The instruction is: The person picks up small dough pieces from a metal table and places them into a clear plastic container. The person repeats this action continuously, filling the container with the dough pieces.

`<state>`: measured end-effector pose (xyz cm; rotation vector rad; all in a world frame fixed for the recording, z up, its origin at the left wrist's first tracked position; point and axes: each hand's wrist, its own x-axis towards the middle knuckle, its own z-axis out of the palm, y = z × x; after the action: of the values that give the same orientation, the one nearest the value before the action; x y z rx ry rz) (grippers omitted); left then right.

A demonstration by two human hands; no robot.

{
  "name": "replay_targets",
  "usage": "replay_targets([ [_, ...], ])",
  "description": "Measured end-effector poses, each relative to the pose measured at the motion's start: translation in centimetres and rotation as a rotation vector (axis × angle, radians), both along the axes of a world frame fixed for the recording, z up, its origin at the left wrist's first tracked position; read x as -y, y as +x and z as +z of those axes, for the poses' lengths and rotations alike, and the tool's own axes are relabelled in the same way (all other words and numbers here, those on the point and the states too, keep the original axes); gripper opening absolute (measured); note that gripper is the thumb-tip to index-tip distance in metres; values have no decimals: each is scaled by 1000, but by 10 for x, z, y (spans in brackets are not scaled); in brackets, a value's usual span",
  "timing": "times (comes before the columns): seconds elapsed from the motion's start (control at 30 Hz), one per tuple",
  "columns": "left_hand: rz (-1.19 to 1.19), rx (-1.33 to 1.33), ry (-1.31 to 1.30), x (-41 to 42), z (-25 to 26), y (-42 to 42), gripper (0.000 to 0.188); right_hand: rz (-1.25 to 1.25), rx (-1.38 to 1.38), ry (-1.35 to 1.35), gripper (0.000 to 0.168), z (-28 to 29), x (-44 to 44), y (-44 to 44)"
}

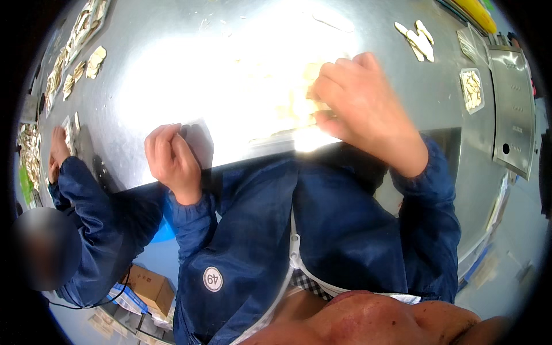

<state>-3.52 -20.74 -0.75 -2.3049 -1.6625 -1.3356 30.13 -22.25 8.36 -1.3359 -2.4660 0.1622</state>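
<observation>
My left hand (172, 161) rests at the near edge of the steel worktop (142, 56), its fingers curled, with nothing visible in them. My right hand (351, 92) is over the pale, sliced food pieces (276, 95) in front of me. Its fingers are bent at the right side of these pieces, and glare and blur hide whether it grips one. The pieces seem to lie in or on something with a clear rim near the table edge, though strong glare washes out its outline. A few pale slices (419, 41) lie apart at the upper right.
A co-worker's hand (59, 148) is at a small tray on the left. Slices (95, 61) and a long filled tray (86, 30) lie at the upper left. On the right are a filled clear plastic tray (472, 90), an empty-looking clear tray (472, 45) and a steel appliance (513, 108).
</observation>
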Motion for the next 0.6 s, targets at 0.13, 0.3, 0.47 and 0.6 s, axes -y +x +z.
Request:
replay_targets([
  [0.13, -8, -6, 7, -1, -3, -3, 19, -13, -6, 6, 23, -6, -1, 0],
  [0.3, -4, -16, 1, -1, -2, -1, 19, -27, 24, 5, 23, -10, -2, 1],
  [0.47, 3, -18, -2, 0, -2, -1, 18, -44, -21, 41, 24, 0, -2, 9],
  [0.6, 7, -24, -13, 1, -1, -2, 18, -148, -38, 126, 26, 3, -24, 50],
])
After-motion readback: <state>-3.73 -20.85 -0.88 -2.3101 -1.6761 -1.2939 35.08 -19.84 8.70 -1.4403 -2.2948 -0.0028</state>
